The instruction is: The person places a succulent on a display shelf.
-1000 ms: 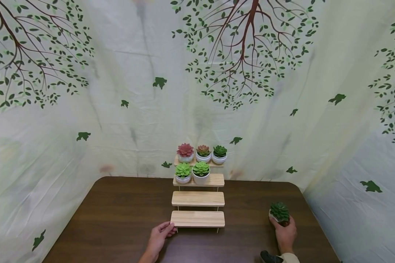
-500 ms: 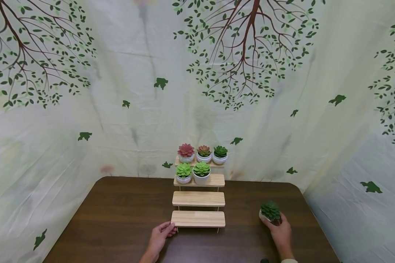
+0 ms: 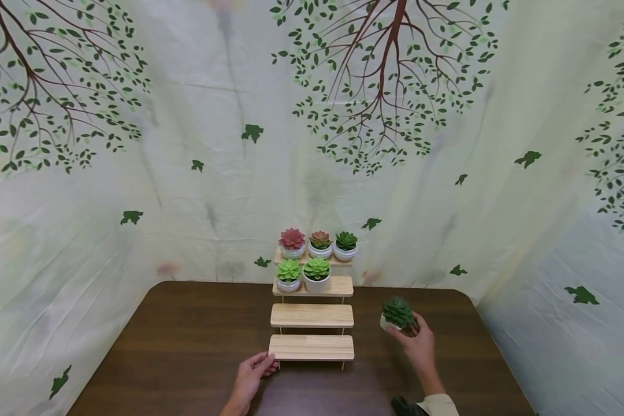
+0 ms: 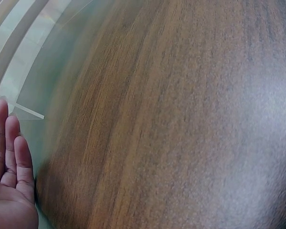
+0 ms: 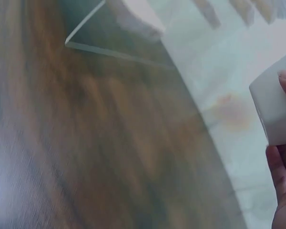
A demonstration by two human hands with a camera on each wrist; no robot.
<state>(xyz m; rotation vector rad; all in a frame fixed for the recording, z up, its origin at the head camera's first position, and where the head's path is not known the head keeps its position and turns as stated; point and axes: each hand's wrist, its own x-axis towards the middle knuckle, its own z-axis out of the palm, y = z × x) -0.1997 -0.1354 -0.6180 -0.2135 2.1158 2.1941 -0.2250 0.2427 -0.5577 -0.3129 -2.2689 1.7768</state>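
A potted succulent (image 3: 397, 312) with dark green leaves and a white pot is gripped in my right hand (image 3: 420, 344), right of the tiered display stand (image 3: 312, 347). In the right wrist view, thumb and fingers hold the white pot (image 5: 271, 105), raised off the table. My left hand (image 3: 251, 375) pinches the left front corner of the stand's lowest wooden step. The left wrist view shows several fingers of the left hand (image 4: 12, 162) by the stand's clear side panel (image 4: 31, 112); the thumb is out of that view.
On the top step stand a red succulent (image 3: 292, 239), a reddish-green one (image 3: 320, 240) and a dark green one (image 3: 346, 241). Two bright green succulents, left (image 3: 288, 270) and right (image 3: 316, 268), share the second step. Behind the brown table (image 3: 187, 335) hangs a leaf-printed cloth (image 3: 213, 202).
My right hand has carried the dark green potted succulent leftward and slightly up, closer to the stand. My left hand has stayed at the lowest step's corner.
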